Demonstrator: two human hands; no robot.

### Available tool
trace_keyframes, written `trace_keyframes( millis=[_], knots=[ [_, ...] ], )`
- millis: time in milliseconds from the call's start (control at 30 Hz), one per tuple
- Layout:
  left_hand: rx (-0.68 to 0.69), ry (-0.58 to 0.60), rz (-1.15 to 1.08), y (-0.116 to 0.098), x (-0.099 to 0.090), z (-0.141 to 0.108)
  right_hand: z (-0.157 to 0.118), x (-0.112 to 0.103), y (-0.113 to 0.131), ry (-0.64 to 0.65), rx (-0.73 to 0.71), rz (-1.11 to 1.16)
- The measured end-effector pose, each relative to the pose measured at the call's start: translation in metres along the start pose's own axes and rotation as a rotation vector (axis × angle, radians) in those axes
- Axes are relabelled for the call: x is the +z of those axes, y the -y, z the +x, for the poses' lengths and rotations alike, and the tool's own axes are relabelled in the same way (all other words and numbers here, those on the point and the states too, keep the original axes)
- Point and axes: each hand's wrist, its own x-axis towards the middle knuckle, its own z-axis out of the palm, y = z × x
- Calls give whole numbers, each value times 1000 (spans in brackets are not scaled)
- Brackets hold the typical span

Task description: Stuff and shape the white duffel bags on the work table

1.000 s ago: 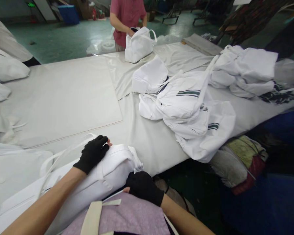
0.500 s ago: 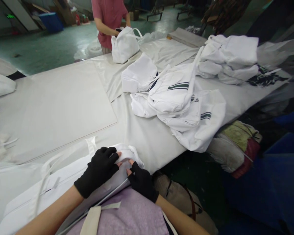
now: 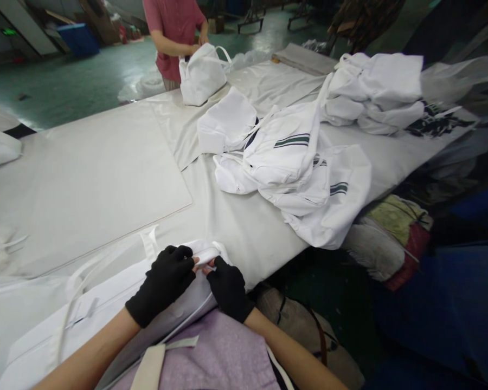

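Observation:
A white fabric bag [image 3: 117, 292] with straps and a zipper lies along the near edge of the table, against my body. My left hand [image 3: 166, 279], in a black fingerless glove, is closed on the bag's right end, with bare fingertips pinching the cloth. Close beside it, my right hand [image 3: 228, 284], gloved the same way, grips the edge of that end between thumb and fingers. The fingertips of both hands nearly meet at a fold near the bag's seam. Part of the bag is hidden under my left hand and forearm.
White bags with green stripes [image 3: 288, 146] lie heaped mid-table, and more folded white bags [image 3: 382, 86] sit at the far right. Across the table [image 3: 85, 168], a person in a pink shirt [image 3: 174, 27] handles another white bag [image 3: 203, 76]. Sacks [image 3: 305, 330] stand below the right edge.
My right hand has moved slightly left and up, closer to my left hand. The cloth between the fingertips is now gathered more tightly. The view has shifted a little.

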Motion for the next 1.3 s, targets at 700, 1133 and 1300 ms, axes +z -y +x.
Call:
trace_keyframes(
  millis=[700,1133,1300],
  knots=[
    [-9,329,-47,-8,-2,-5,1,-42,-38,230,-384,127],
    [100,81,-172,-10,-6,-8,11,-20,-21,-79,-665,-152],
    [-36,-172,122,-22,8,-43,17,-14,-26,-148,-767,-168]
  ],
)
